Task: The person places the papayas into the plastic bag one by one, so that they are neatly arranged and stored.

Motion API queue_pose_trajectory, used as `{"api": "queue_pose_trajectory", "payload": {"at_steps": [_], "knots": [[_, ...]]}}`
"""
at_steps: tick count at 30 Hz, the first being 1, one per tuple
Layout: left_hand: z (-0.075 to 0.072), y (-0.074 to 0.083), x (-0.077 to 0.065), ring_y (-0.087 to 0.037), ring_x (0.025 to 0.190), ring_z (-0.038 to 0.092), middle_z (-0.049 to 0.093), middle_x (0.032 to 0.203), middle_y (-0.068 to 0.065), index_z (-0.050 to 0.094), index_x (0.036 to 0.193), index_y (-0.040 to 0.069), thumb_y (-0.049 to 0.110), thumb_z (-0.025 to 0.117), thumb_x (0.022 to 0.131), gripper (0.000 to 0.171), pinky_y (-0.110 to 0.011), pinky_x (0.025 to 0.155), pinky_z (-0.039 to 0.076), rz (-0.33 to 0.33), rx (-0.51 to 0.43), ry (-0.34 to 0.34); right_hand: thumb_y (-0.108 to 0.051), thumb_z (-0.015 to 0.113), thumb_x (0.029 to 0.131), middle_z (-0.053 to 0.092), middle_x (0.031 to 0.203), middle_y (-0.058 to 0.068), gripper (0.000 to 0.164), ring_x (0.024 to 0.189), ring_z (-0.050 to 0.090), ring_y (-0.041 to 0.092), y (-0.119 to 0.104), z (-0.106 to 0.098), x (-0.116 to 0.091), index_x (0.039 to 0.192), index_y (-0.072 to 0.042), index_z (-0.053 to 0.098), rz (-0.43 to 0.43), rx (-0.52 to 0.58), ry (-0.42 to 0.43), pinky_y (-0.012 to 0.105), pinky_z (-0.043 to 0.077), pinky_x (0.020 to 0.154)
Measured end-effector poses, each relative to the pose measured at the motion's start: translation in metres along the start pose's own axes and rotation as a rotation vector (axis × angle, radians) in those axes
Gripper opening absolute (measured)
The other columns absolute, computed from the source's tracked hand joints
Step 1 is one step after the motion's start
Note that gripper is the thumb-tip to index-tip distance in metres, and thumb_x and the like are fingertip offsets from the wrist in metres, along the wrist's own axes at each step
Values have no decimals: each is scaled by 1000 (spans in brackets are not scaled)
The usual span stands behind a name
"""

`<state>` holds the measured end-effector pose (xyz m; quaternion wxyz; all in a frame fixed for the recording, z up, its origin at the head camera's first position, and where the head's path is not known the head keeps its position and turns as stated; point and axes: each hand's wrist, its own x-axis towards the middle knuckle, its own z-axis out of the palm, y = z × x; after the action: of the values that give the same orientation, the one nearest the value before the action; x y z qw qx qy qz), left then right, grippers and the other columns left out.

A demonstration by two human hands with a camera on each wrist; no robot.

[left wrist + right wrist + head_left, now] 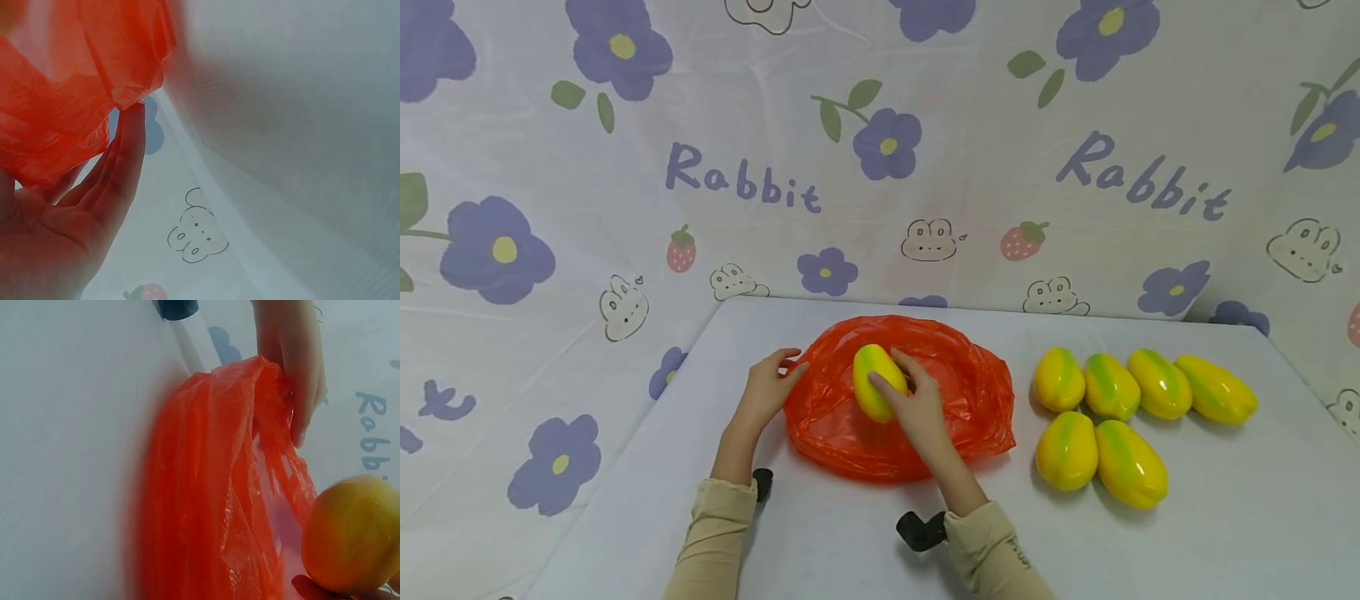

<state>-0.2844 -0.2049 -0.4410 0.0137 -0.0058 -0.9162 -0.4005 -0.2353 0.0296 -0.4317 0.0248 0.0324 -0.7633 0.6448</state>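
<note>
A glossy yellow papaya (874, 382) with a green streak is held up over the red plastic bag (842, 454) by my right hand (917, 404), thumb and fingers on its side. In the right wrist view the same papaya (350, 534) is beside the bag's mouth. The bag lies spread with its mouth open. At its left rim is my left hand (769, 387), fingers fairly straight and touching the thin film. The left wrist view shows those extended fingers (128, 156) against the bag's outside; the thumb is mostly hidden there.
To the right of the bag, several more yellow papayas (1112, 387) lie in two rows on the white table (850, 542). A patterned cloth (737, 250) hangs behind the table. Black wrist devices (921, 532) are on both forearms.
</note>
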Motion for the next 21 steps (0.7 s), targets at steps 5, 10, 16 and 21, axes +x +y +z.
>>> {"api": "queue_pose_trajectory", "payload": {"at_steps": [5, 10, 16, 21], "knots": [[1, 0, 0, -34, 108, 61, 60, 130, -22, 50, 139, 6, 30, 55, 100, 46, -44, 92, 56, 2, 2, -2, -39, 70, 89, 54, 141, 6, 65, 123, 53, 26, 0, 5, -1, 145, -15, 46, 4, 7, 3, 43, 51, 102], [2, 0, 0, -35, 108, 61, 60, 129, -22, 51, 138, 6, 29, 55, 99, 45, -45, 93, 55, 9, 5, 2, -39, 69, 89, 54, 140, 6, 66, 121, 52, 26, 0, 9, -2, 145, -14, 46, 3, 27, -4, 43, 51, 102], [1, 1, 1, -34, 109, 60, 60, 130, -21, 51, 139, 8, 31, 55, 99, 46, -44, 93, 55, -9, 3, -4, -39, 70, 89, 54, 141, 5, 65, 123, 52, 26, -3, 15, -3, 144, -15, 47, 0, 30, -12, 44, 50, 103], [1, 1, 1, -34, 110, 60, 59, 131, -20, 50, 140, 8, 30, 55, 100, 46, -44, 94, 55, -19, -3, -8, -39, 70, 88, 53, 142, 5, 64, 125, 51, 26, -2, 22, -4, 144, -15, 48, 9, 32, -19, 45, 49, 105]]}}
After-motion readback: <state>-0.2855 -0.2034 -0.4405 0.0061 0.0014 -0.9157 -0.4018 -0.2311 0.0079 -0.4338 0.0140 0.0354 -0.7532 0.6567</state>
